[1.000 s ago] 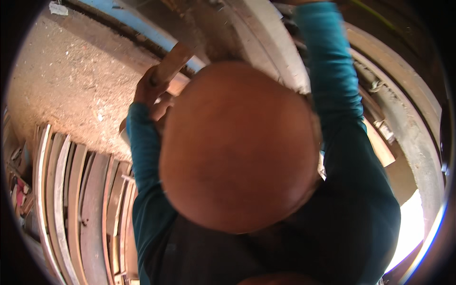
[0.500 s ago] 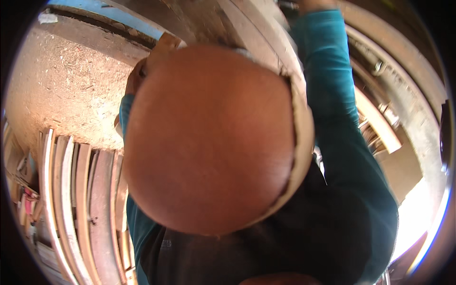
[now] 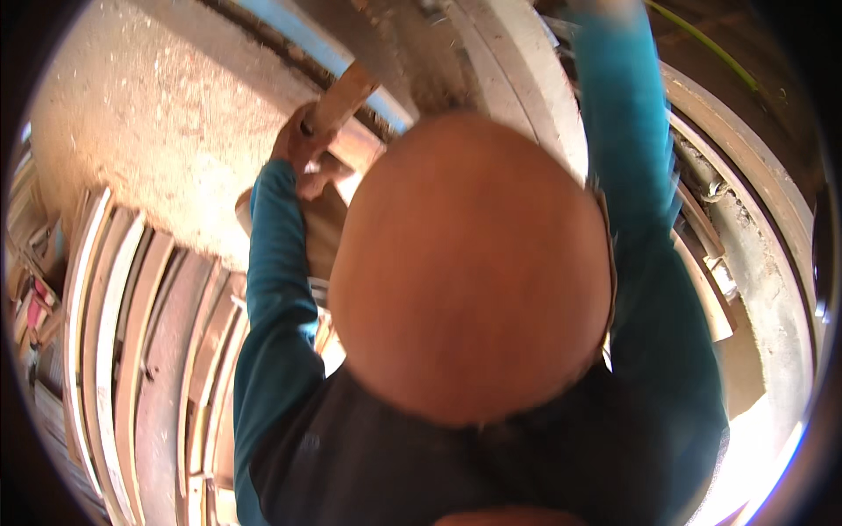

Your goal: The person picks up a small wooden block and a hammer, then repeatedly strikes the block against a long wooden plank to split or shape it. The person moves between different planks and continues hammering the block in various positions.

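At the upper left, my left hand (image 3: 294, 145) is closed round a short piece of wood (image 3: 348, 90) and holds it at a slant beside a long beam-like surface. My left arm in its teal sleeve reaches up to it. My right arm (image 3: 621, 131) stretches to the upper right. Only a blurred bit of my right hand (image 3: 607, 9) shows at the top edge, so its fingers and anything in them are cut off. A large blurred brown shape close to the camera blocks the middle of the view.
Several long wooden boards (image 3: 180, 351) lie side by side at the lower left. Sunlit ground strewn with chips (image 3: 149, 123) spreads at the upper left. A blue strip (image 3: 298, 31) runs along the top. More timber (image 3: 702, 307) lies at the right.
The view has shifted, so my left hand, its sleeve and the wood it holds show more fully. My right hand sits higher and is further cut off by the top edge.
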A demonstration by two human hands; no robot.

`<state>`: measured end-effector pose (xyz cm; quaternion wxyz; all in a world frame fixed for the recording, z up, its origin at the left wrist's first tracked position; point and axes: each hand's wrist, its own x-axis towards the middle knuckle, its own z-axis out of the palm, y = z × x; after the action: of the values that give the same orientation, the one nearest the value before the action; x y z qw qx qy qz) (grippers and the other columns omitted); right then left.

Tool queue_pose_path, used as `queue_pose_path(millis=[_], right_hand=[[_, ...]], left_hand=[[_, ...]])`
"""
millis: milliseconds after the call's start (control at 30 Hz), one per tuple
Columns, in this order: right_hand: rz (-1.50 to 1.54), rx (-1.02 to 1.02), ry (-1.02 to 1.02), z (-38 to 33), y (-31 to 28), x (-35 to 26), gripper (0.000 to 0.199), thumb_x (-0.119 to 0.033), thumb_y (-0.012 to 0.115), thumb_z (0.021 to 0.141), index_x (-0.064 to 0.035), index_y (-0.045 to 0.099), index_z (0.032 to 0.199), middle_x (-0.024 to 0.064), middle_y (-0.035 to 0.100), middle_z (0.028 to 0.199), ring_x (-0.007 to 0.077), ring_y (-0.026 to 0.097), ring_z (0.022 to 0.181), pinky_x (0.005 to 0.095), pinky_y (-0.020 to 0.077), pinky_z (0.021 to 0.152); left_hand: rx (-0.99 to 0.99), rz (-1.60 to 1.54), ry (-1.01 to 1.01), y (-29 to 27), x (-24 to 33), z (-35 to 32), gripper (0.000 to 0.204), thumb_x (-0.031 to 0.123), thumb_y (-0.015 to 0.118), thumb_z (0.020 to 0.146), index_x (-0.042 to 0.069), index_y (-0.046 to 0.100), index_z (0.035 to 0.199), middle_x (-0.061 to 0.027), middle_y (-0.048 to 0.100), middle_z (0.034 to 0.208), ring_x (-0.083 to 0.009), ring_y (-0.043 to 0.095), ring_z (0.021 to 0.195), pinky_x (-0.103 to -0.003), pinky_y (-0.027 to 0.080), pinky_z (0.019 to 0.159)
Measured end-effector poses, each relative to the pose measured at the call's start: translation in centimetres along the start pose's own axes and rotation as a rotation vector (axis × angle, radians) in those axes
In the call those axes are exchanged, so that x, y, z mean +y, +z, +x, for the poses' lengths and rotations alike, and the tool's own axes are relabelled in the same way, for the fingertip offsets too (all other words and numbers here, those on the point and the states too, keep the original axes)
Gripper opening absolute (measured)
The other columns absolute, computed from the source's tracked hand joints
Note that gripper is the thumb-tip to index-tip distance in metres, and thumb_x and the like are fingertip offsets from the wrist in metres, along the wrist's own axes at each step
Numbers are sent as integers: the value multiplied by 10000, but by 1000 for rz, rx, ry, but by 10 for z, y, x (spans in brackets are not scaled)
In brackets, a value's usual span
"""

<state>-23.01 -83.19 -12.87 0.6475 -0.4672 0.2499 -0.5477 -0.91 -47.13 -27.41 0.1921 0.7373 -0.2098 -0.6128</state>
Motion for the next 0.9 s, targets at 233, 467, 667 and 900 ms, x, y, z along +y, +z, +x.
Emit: queue_pose_path(millis=[233, 467, 667, 900], right_hand=[[-217, -55, 42, -2, 12, -13, 314, -215, 587, 1008, -91, 424, 770, 19, 378, 614, 163, 464, 570, 361, 443, 588], [-255, -65, 397, 121, 45, 47, 334, -294, 657, 979, -150, 436, 774, -4, 415, 586, 141, 417, 464, 307, 405, 462], [-468, -61, 569, 190, 63, 133, 182, -246, 624, 975, -93, 540, 924, 16, 463, 603, 157, 458, 454, 340, 418, 418], [-451, -5, 395, 141, 78, 108, 277, -297, 666, 950, -121, 508, 804, 11, 474, 596, 153, 463, 456, 324, 386, 420]], left_hand=[[251, 187, 224, -18, 19, -2, 753, 208, 824, 755, 32, 505, 1414, -200, 600, 1326, -286, 602, 1178, -395, 499, 1005], [209, 399, 754, 24, 80, 42, 741, 181, 842, 700, 99, 547, 1375, -177, 561, 1239, -377, 561, 1164, -466, 496, 1010], [410, 605, 819, 56, 116, 93, 774, 254, 823, 751, 140, 497, 1444, -192, 511, 1288, -407, 493, 1199, -512, 435, 1038], [474, 673, 772, 60, 105, 111, 858, 329, 815, 796, 184, 395, 1530, -228, 469, 1300, -442, 460, 1214, -531, 403, 1053]])
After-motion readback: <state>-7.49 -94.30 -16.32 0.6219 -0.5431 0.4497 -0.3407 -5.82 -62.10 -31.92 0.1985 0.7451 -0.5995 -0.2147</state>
